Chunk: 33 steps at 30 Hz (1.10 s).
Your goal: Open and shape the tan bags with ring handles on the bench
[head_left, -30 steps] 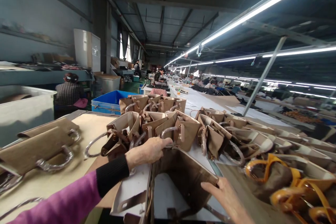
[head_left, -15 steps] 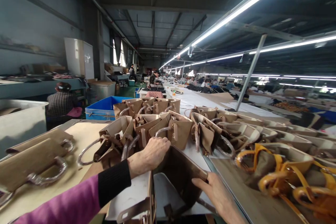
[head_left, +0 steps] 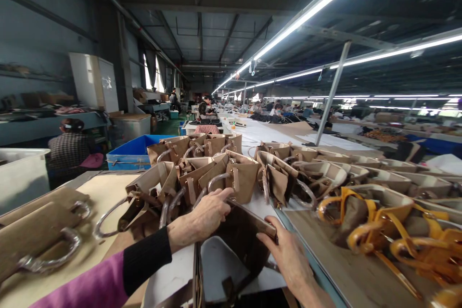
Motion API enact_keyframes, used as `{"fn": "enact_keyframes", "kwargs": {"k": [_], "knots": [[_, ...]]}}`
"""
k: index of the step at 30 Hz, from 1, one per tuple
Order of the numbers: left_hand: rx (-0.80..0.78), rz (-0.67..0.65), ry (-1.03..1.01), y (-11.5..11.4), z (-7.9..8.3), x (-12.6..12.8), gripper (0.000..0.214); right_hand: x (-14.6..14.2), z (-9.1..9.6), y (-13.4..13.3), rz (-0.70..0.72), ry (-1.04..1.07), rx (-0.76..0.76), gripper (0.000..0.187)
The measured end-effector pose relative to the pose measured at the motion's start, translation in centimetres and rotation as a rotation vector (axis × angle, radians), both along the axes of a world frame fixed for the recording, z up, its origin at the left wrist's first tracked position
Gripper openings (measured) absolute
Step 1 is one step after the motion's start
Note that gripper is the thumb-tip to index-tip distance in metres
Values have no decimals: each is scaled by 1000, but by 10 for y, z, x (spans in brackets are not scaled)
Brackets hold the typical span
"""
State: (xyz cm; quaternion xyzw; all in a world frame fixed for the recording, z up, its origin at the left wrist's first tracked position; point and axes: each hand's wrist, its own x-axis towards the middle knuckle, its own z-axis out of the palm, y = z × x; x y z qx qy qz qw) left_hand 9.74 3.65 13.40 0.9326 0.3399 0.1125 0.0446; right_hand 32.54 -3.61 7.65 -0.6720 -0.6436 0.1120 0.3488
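Observation:
A dark brown handbag (head_left: 245, 236) stands in front of me with its top rim facing up and its inside partly in shadow. My left hand (head_left: 207, 214) is closed at its far left corner, the index finger stretched along the rim and the other fingers curled. At the right corner, my right hand (head_left: 288, 255) pinches the rim between thumb and fingers. White sheeting (head_left: 212, 260) shows beside the bag. Just beyond my left hand stands a tan handbag (head_left: 243, 178) with a plastic-wrapped handle (head_left: 218, 180).
Rows of tan handbags (head_left: 325, 173) cover the table to the right. Nearer are bags with orange straps (head_left: 378, 245). A flat tan bag (head_left: 39, 231) lies at left. Behind are a blue bin (head_left: 128, 161), a metal post (head_left: 332, 91) and a seated person (head_left: 70, 149).
The view has shifted slightly to the right. My left index finger has straightened out along the rim. My right hand keeps its hold on the bag's right corner.

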Motion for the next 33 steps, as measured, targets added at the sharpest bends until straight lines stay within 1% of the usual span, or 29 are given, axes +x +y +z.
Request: {"fn": "enact_keyframes", "kwargs": {"k": [2, 5, 6, 8, 10, 13, 15, 17, 18, 21, 23, 25, 27, 30, 33], "knots": [[60, -70, -18, -5, 5, -3, 13, 1, -3, 5, 0, 22, 8, 26], [145, -209, 6, -13, 11, -4, 13, 4, -1, 14, 21, 60, -39, 17], [148, -245, 27, -15, 12, -3, 14, 5, 1, 16, 17, 61, -55, 17], [102, -293, 66, -16, 13, -3, 16, 5, 5, 20, 0, 53, -71, 17], [26, -267, 75, -14, 14, -3, 17, 3, 7, 21, -13, 32, -70, 16], [-62, -131, 27, -8, 14, -4, 17, -2, 8, 18, 4, 26, -91, 16], [-88, -62, -20, -5, 14, -2, 23, -5, 7, 15, 17, 51, -104, 16], [-76, -47, -28, -5, 14, 4, 31, -7, 5, 13, -4, 66, -89, 22], [-56, -43, -8, -5, 14, 8, 32, -8, 3, 12, -18, 66, -75, 26], [27, -39, 87, -7, 13, 21, 20, -9, 0, 12, -27, 56, -9, 38], [66, -49, 133, -7, 11, 27, 14, -8, -2, 12, -6, 43, 50, 40], [77, -57, 158, -4, 8, 29, 14, -6, -3, 13, 18, -1, 110, 36], [72, -37, 165, 0, 4, 28, 17, -5, -3, 13, 60, -73, 149, 28], [94, -12, 141, 4, 1, 24, 17, -5, -1, 14, 102, -166, 161, 16], [131, 8, 121, 2, 3, 23, 14, -7, 2, 13, 100, -187, 159, 12]]}}
